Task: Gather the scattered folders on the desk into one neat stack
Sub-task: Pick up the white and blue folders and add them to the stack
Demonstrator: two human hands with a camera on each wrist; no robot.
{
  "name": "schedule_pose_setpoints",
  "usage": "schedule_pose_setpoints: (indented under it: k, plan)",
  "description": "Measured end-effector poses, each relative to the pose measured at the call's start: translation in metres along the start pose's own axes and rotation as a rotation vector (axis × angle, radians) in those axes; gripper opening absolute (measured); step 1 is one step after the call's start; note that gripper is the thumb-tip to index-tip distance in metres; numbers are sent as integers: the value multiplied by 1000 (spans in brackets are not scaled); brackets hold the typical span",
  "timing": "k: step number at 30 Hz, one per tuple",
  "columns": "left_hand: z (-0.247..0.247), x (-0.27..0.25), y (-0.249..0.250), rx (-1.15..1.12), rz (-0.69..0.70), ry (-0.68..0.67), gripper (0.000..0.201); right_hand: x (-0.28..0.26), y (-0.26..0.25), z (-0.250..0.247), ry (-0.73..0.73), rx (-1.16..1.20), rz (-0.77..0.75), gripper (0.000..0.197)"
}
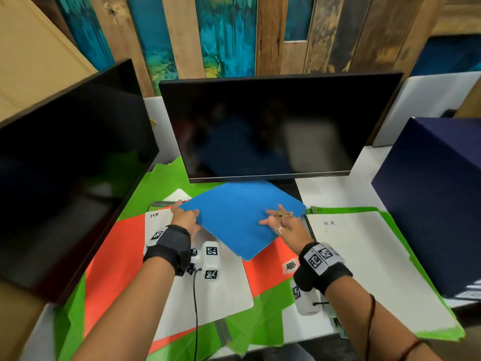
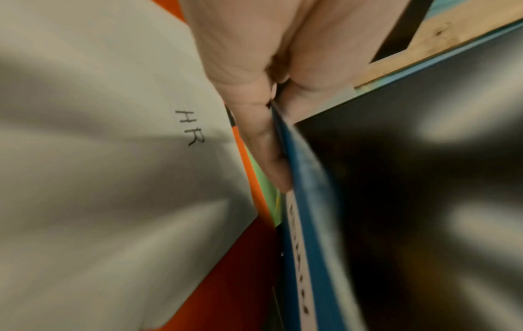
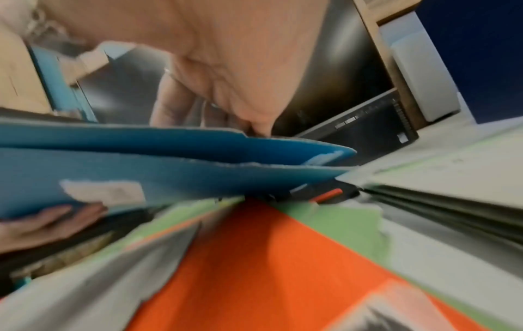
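A blue folder [image 1: 239, 217] hangs tilted just above the desk in front of the monitor. My left hand [image 1: 190, 213] pinches its left corner, thumb on top and fingers beneath; the left wrist view shows the same pinch of my left hand [image 2: 278, 156] on the blue folder [image 2: 305, 201]. My right hand [image 1: 274, 217] rests on top near the right corner with fingers straight and spread. Under the blue folder [image 3: 169, 165] lie an orange folder [image 1: 114, 256] with a white sheet marked HR [image 1: 156, 222], and green folders [image 1: 260, 319]. Another green folder [image 1: 390, 220] topped by a white sheet lies at the right.
A dark monitor [image 1: 273, 126] stands right behind the blue folder, and a second dark screen [image 1: 65, 165] stands at the left. A navy box [image 1: 437, 204] blocks the right side. A pen [image 1: 164, 203] lies by my left hand. The folders overhang the desk's front edge.
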State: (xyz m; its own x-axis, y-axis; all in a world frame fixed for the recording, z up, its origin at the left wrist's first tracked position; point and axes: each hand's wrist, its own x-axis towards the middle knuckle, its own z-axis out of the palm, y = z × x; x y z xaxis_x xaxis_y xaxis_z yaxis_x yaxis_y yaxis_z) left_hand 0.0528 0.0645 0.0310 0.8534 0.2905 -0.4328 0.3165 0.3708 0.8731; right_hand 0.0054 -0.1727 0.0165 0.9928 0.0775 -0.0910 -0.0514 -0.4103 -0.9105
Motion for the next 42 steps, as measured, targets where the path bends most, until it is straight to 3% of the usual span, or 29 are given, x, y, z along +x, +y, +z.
schedule_pose_setpoints:
  k: [2, 4, 7, 8, 10, 12, 16, 19, 21, 25, 28, 30, 36, 42]
  plan:
    - [-4, 4, -11, 30, -21, 52, 57, 1, 14, 5, 167, -16, 113, 64]
    - [-4, -1, -21, -69, -52, 63, 50, 4, 23, 9, 275, 35, 235, 76]
    - [0, -11, -35, -68, -117, -36, 42, 12, 35, 12, 286, 308, 373, 55]
    - [1, -12, -38, -24, -132, -82, 49, 14, 37, 10, 314, 329, 382, 46]
    - [-1, -5, -43, 83, -173, -89, 58, 16, 40, 2, 364, 309, 393, 49]
    - [0, 1, -45, 222, -175, -73, 42, 14, 39, -11, 374, 303, 392, 58]
    - [13, -1, -46, 555, -45, -124, 51, 12, 43, -37, 419, 281, 374, 60]
    - [31, -10, -51, 864, 77, -302, 35, 10, 47, -57, 478, 243, 384, 54]
    - [41, -15, -54, 878, 77, -400, 27, 8, 53, -71, 495, 242, 393, 48]
    - [58, -23, -56, 819, -96, -553, 26, -5, 70, -97, 527, 162, 406, 49]
    - [70, -29, -60, 1043, -67, -621, 15, -19, 83, -108, 551, 93, 406, 50]
    - [77, -28, -67, 1113, -53, -649, 23, -29, 89, -113, 573, 56, 414, 50]
    - [106, -49, -78, 970, -265, -808, 19, -60, 92, -141, 652, 12, 438, 56]
    - [140, -68, -87, 884, -187, -829, 21, -85, 95, -167, 769, -43, 480, 55]
